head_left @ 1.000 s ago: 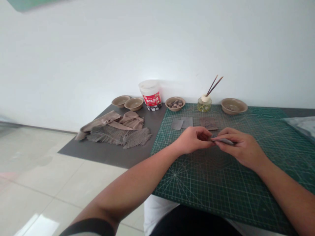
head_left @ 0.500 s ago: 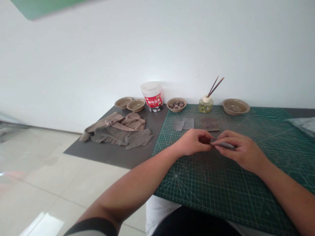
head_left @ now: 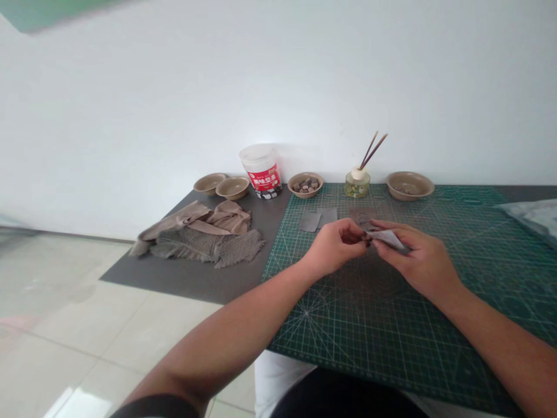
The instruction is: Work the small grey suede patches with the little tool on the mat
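Observation:
Over the green cutting mat [head_left: 322, 342] both my hands meet. My left hand [head_left: 335, 247] is closed in a pinch on a small dark brown piece [head_left: 368, 238], mostly hidden by the fingertips. My right hand [head_left: 422, 252] grips a folded grey piece of sandpaper [head_left: 391, 238], its edge up against the small piece. Just behind the hands lies a brown sandpaper square [head_left: 363, 215] with faint marks on it. Two grey squares [head_left: 310, 221] overlap on the mat to the left of it.
Along the wall stand a bowl of small brown pieces [head_left: 306, 194], a reed diffuser [head_left: 357, 183], another shallow bowl [head_left: 410, 196], a red-labelled tub [head_left: 263, 174] and two bowls [head_left: 232, 196] at left. Crumpled rags [head_left: 204, 241] lie on the grey board. A plastic bag [head_left: 533, 215] sits at right.
My right hand has turned the folded sandpaper so more of its pale face shows. The dark small piece now shows at my left fingertips. The view has shifted slightly to the right.

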`<state>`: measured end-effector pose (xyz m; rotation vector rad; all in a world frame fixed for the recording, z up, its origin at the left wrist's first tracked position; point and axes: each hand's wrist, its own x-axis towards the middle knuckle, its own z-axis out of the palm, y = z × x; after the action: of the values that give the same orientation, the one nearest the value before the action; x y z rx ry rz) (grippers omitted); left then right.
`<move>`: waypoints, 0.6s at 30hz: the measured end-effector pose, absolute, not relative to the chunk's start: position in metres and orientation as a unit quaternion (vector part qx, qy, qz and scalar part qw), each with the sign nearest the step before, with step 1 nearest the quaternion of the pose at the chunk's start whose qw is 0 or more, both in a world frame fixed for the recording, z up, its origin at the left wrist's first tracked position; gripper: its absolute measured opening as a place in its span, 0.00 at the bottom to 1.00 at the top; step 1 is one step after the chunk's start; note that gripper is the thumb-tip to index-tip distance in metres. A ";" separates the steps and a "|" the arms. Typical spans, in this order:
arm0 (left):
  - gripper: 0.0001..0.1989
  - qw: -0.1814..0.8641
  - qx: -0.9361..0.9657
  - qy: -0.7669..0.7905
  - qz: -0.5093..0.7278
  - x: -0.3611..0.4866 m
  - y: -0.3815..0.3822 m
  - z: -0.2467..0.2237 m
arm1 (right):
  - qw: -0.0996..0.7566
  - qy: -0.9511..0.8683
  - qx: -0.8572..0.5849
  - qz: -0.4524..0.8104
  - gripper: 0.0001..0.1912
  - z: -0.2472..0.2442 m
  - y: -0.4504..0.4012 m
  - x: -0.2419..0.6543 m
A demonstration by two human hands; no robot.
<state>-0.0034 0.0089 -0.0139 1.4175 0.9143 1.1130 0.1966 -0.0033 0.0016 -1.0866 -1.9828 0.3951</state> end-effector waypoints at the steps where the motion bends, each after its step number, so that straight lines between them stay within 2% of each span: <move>1: 0.08 0.520 0.598 0.392 0.467 -0.003 0.009 -0.013 | 0.412 -0.787 -0.435 0.146 0.14 0.001 -0.003 0.196; 7: 0.08 0.472 0.622 0.435 0.449 -0.004 0.007 -0.010 | 0.402 -0.808 -0.425 0.068 0.12 -0.001 -0.006 0.192; 14: 0.08 0.418 0.647 0.464 0.438 -0.006 0.003 -0.005 | 0.368 -0.862 -0.347 -0.034 0.17 -0.003 -0.005 0.193; 18: 0.08 0.425 0.634 0.459 0.454 -0.005 0.001 -0.001 | 0.354 -0.868 -0.342 -0.061 0.18 -0.004 -0.004 0.196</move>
<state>-0.0055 0.0007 -0.0012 1.5863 1.1478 1.1348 0.1961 -0.0043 -0.0044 -0.8845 -2.2441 -0.1587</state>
